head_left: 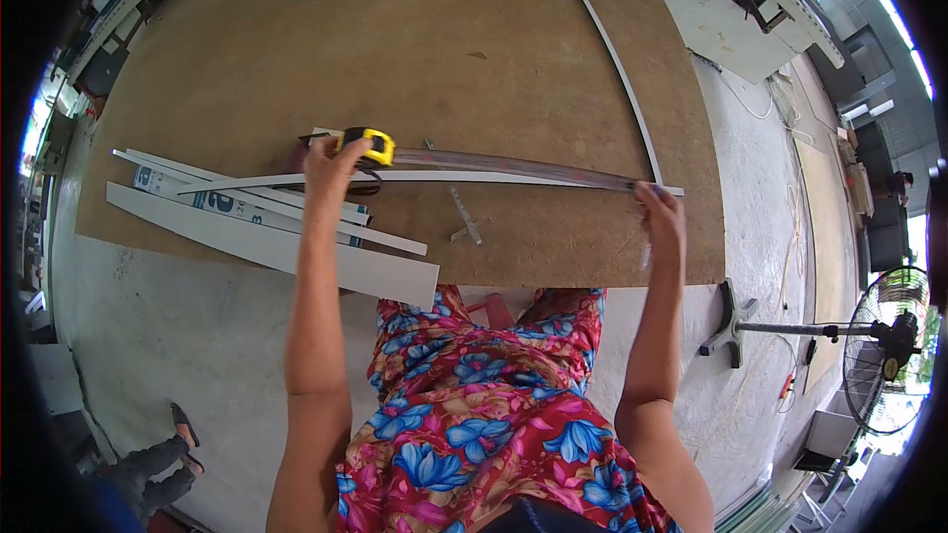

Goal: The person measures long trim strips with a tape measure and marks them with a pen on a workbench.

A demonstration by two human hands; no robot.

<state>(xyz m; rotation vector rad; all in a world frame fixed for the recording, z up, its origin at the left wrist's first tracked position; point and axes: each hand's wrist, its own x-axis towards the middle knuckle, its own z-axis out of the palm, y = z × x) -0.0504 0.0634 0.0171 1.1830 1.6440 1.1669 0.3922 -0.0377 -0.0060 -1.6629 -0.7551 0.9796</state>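
My left hand (332, 166) is closed around a yellow and black tape measure (373, 146), whose black strap hangs below it. The tape blade (513, 164) runs out to the right, just above a long thin white strip (474, 178) on the brown board. At the blade's far end my right hand (664, 217) pinches it, fingertips right by the strip's right end. Beneath my left forearm lies a stack of white strips (385, 276), some with blue lettering (237, 205).
Another white strip (617, 64) extends toward the back right of the board (296, 39). A clear plastic piece (464, 219) lies near the front. On the right stands a fan (889, 350) with its base on the floor. A person's legs (163, 464) show at lower left.
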